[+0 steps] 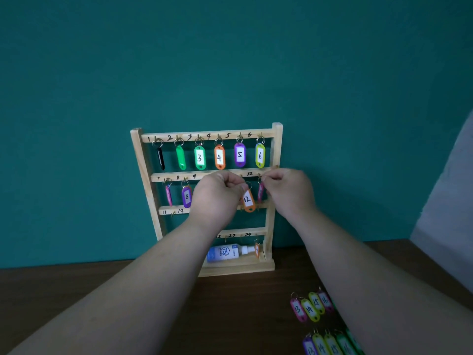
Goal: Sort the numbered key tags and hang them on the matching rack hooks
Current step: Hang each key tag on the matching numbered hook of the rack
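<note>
Pinching tag 12 (247,199), left hand (217,198) crowds right hand's (289,190) endmost pink tag (260,192).

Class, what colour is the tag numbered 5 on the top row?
Purple: tag 5, clearest in the head view.

Left hand (217,193) pinches orange tag 12 (247,200) at rack (277,129) second rail; right hand (286,188) pinches pink tag (260,192) ring beside.

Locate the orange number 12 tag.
Head view, right of centre: the orange 12 tag hangs from the left hand, before the second row of the wooden rack, a pink tag just right of it.
</note>
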